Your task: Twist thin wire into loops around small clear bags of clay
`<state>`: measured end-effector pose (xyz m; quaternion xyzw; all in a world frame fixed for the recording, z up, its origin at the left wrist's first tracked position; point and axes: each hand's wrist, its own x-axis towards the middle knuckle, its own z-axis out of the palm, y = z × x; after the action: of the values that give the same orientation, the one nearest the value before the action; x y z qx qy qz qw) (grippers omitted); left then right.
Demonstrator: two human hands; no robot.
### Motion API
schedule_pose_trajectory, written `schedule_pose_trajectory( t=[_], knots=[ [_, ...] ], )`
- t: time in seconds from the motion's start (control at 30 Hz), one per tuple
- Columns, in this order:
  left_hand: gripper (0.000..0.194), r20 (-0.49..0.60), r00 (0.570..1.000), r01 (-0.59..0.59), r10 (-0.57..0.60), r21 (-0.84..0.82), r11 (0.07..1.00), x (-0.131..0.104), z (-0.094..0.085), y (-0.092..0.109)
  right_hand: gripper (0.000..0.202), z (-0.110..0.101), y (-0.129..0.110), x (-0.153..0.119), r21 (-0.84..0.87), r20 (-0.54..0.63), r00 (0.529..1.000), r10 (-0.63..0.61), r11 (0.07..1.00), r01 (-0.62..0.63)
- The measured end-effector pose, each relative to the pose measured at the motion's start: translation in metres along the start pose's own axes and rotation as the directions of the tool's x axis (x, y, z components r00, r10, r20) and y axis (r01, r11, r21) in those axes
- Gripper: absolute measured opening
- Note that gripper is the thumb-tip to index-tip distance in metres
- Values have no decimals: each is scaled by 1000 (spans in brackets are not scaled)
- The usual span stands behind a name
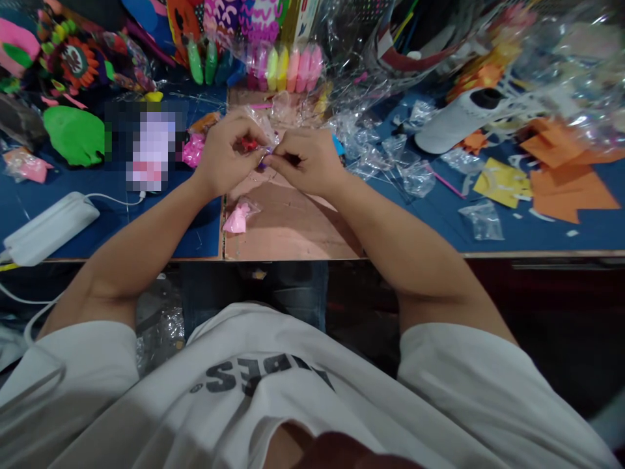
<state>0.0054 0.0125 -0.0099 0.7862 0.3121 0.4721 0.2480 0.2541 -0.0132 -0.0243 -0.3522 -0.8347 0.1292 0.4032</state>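
Observation:
Over the bare wooden board (293, 221), my left hand (229, 153) and my right hand (310, 163) meet fingertip to fingertip. Both pinch a small purple piece (266, 155) with clear plastic around it; its exact shape is too small to tell. A bit of red (248, 144) shows inside the curl of my left fingers. Beside my left hand is a shiny pink wrapped piece (194, 151). Nearer the table edge, a light pink piece in clear wrap (237, 219) lies on the board.
On the left are a phone (151, 150), a white power bank (51, 228) with a cable, and a green clay lump (75, 135). Rightward lie clear wrappers (415, 172), a white bottle (456, 120), and orange paper (569, 189). Bright clay sticks (288, 68) stand behind my hands.

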Motion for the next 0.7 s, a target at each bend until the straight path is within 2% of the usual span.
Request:
schedule_pose_trajectory(
  t=[0.13, 0.27, 0.37, 0.43, 0.53, 0.6, 0.7],
  knots=[
    [29, 89, 993, 81, -72, -105, 991, 0, 2, 2, 73, -5, 4, 4, 120, -77, 996, 46, 992, -37],
    [26, 45, 997, 63, -59, -103, 993, 0, 1, 0, 84, -9, 13, 9, 249, -162, 978, 134, 964, -91],
    [35, -29, 995, 88, -91, -109, 990, -1, 2, -5, 79, -5, 24, 11, 326, -59, 975, 215, 927, -185],
    [41, -85, 991, 91, -104, -148, 985, -2, 4, -6, 75, 0, 30, 11, 391, 82, 968, 237, 886, -250],
    [42, -120, 987, 78, -107, -220, 972, -3, 7, -4, 72, 6, 33, 9, 515, 276, 930, 243, 779, -357],
    [40, -97, 987, 98, -127, -259, 961, -4, 8, 0, 68, 9, 33, 8, 568, 323, 908, 267, 713, -411],
    [40, -17, 988, 142, -156, -326, 934, -4, 6, 10, 66, 11, 35, 9, 585, 288, 901, 325, 685, -434]
  ],
)
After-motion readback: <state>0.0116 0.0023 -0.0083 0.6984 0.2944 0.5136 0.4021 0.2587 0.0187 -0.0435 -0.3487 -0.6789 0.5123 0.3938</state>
